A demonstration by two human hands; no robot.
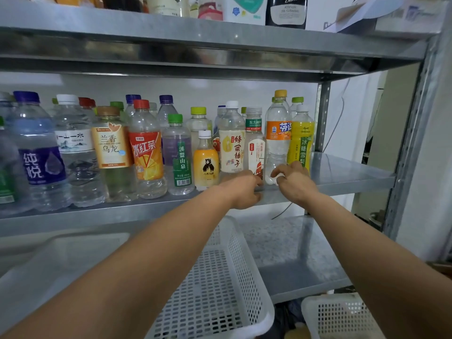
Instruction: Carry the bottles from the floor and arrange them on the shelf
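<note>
Left hand [242, 192]: stretched to the foot of the oolong bottle [255, 152]. Its fingertips are hidden behind its own knuckles, so hold or mere touch cannot be told.
Right hand [296, 183]: curled round the foot of the Fanta bottle [277, 140], thumb across the front, knuckles against the pear-drink bottle [301, 140] just beside it.
Bottles, location: upright in crowded rows on the middle shelf [347, 172]; the three named above are the rightmost of the front row.
Cut off: the leftmost bottles run past the frame edge. Goods on the upper shelf [220, 37] show only their lower parts.
Hard to make out: the back rows show as coloured caps only, labels hidden by the front row.
In the way: both forearms cross the shelf's front edge and the large basket [220, 277]; the hands cover the feet of two bottles.
Surroundings: the white perforated large basket stands on the lower shelf [293, 253]. A second basket [342, 319] is at bottom right, and a cable [338, 111] hangs down the wall behind.
Writing, left to right: 纯悦 on purple; 兰香乌龙; 冰红茶 on red and orange; 溪盟山泉 on green; a bear drawing on the small orange bottle [206, 160]; 蜂蜜柚子; 东方树叶 with 乌龙茶; 芬达, partly turned away; 冰糖雪梨.
Writing, upper shelf: "Sam" on a dark pouch [287, 11]; the smaller print is blurred.
</note>
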